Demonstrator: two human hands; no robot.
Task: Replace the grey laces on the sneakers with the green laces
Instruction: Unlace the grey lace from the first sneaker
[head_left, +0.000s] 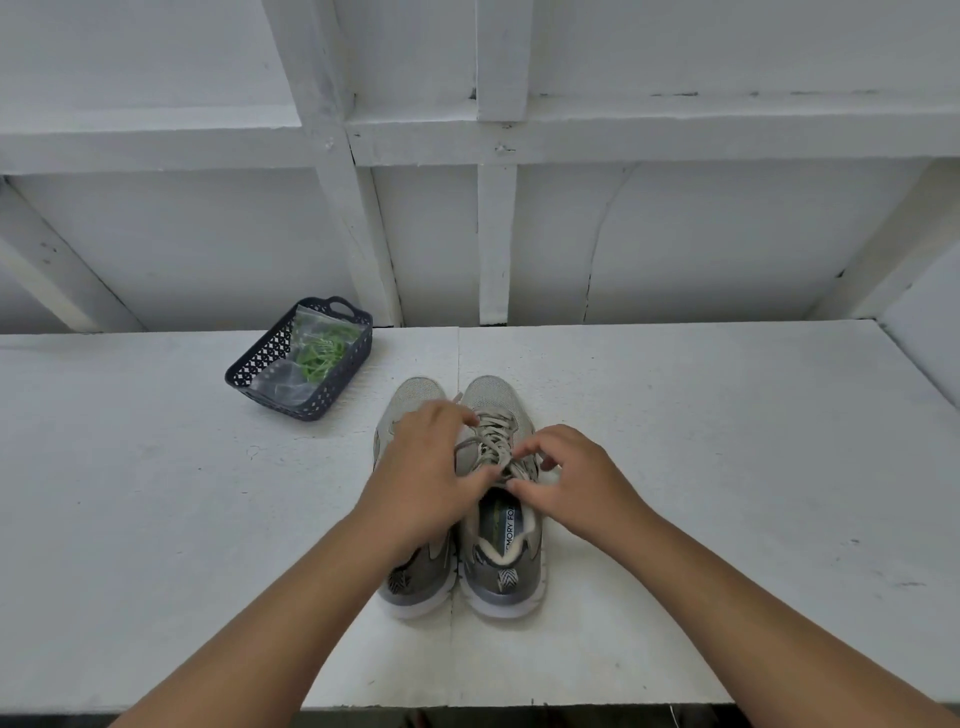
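Two sneakers (498, 525) stand side by side at the frame's centre on the white table (156, 519), toes away from the camera. The left hand (423, 467) covers most of the left sneaker, hiding its laces. On the right one, the grey laces (493, 441) show, still threaded; the left thumb and the right hand (566, 475) pinch them near the top eyelets. At upper left, one dark basket (301, 358) holds a clear bag, with the green laces (322, 353) bunched inside, uncountable.
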